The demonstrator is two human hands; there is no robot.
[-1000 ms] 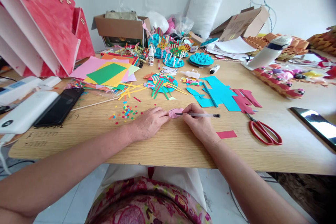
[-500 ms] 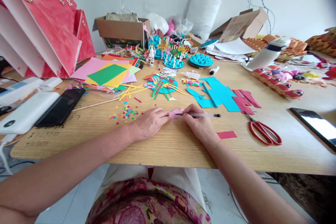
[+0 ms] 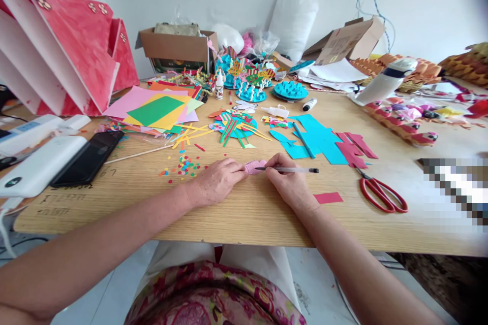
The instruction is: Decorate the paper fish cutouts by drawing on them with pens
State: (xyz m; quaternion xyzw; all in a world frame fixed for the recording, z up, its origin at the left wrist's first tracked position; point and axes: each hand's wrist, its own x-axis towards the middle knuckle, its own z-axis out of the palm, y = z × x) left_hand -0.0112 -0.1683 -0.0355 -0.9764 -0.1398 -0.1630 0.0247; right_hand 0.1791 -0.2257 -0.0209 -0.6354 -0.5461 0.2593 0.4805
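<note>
The wooden surface (image 3: pixel 244 226) is carrying everything, with the work sitting near its front edge. On the left, a fanned stack of coloured paper (image 3: pixel 156 110) is lying with a green sheet on top, while to the right a blue sheet (image 3: pixel 318 137) is showing cut-away edges, a fish-shaped piece lying beside it. Towards the back, blue stands (image 3: pixel 251 93) bearing colourful paper shapes are standing together, looking largely assembled. Nearer, striped paper strips (image 3: pixel 231 129) are crossing over a blue disc, perhaps loose parts.

The left hand (image 3: pixel 219 181) is lying with its fingers together at the left end of a small pink piece, apparently steadying it; whether the thumb is gripping underneath, I cannot tell. The right hand (image 3: pixel 287 181) is pinching a pen (image 3: pixel 297 169), its tip meeting the pink piece from the right. Red-handled scissors (image 3: pixel 383 194) are resting to the right, untouched.

The pink piece (image 3: pixel 252 166) itself is lying on the surface between the two sets of fingertips. Its left part is showing fine patterning and its right part is looking plainer, so the marking seems well under way but incomplete. Smallest of all, punched paper dots (image 3: pixel 186 165) are lying scattered beyond the left hand, apparently unused.
</note>
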